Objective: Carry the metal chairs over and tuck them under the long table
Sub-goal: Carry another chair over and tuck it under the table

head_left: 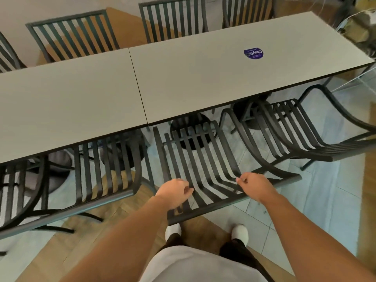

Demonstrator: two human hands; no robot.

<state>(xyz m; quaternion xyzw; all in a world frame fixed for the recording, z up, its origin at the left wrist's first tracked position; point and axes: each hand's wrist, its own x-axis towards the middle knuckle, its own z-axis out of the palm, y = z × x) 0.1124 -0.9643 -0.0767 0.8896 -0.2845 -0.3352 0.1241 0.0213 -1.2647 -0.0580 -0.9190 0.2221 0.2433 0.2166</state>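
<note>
The long grey table (203,78) is two tops butted together. Directly in front of me a black slatted metal chair (234,202) stands with its seat partly under the table's near edge and its back toward me. My left hand (175,192) hovers over the left end of the backrest with its fingers loosely curled. Over the right part of the backrest, my right hand (254,186) is curled the same way. Neither hand wraps around the top rail. Two similar chairs, one on the left (105,198) and one on the right (305,147), are tucked in alongside.
More metal chairs (73,35) (173,19) line the table's far side. A round purple sticker (253,53) lies on the tabletop. Round black table bases (191,123) stand underneath. My white shoes (240,233) are on the tile and wood floor just behind the chair.
</note>
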